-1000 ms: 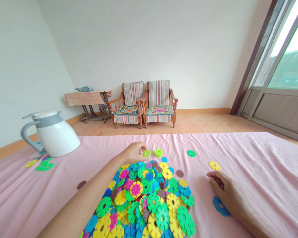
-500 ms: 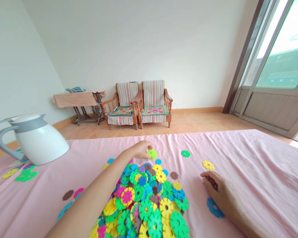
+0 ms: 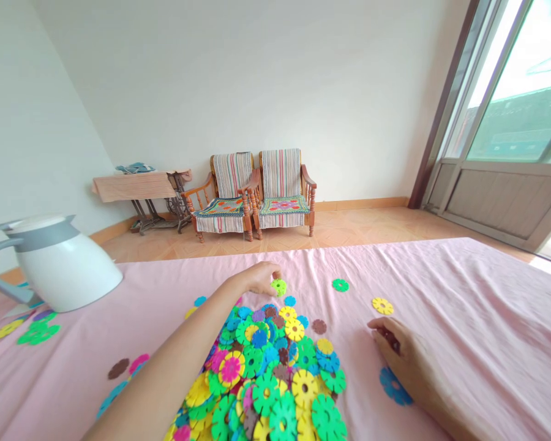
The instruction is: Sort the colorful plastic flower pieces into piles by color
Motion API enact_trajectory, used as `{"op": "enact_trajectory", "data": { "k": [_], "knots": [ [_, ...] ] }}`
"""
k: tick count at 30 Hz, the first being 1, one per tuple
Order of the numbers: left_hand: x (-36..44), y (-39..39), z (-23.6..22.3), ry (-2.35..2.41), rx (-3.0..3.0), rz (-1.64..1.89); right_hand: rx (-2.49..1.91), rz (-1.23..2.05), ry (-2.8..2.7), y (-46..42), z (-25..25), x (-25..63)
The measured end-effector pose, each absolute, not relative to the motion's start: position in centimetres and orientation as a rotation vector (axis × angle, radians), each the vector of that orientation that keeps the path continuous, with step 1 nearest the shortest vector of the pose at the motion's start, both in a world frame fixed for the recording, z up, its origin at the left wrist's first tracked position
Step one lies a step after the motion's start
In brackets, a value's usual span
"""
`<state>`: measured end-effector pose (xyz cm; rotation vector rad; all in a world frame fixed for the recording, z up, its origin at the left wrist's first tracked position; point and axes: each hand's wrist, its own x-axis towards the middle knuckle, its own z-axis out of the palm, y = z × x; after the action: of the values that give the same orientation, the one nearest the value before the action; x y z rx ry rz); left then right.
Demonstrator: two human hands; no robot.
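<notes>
Lime-green plastic disc [image 3: 278,287] touching the left hand [image 3: 257,278]

White jug [image 3: 59,266] on pink cloth [image 3: 487,318], two wooden armchairs [image 3: 252,196], draped table [image 3: 133,187], glass door [image 3: 509,122]

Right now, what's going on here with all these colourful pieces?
A person is working with both bare hands over a pink cloth. Their left hand is at the far edge of a heap of multicoloured plastic flower discs, with its fingertips at a lime-green disc. Their right hand, to the right of the heap, seems to pinch a dark red piece just above a blue disc. A white carafe stands at the cloth's far left.
</notes>
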<state>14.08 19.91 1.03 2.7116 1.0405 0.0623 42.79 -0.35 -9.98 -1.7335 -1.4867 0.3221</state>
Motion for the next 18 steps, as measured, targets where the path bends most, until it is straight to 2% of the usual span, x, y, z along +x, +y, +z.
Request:
{"op": "enact_trajectory", "data": {
  "k": [18],
  "knots": [
    [13.93,20.26,0.65,0.962,2.687,0.128,-1.754,0.314,-1.519,-0.41,-10.09,42.71]
  ]
}}
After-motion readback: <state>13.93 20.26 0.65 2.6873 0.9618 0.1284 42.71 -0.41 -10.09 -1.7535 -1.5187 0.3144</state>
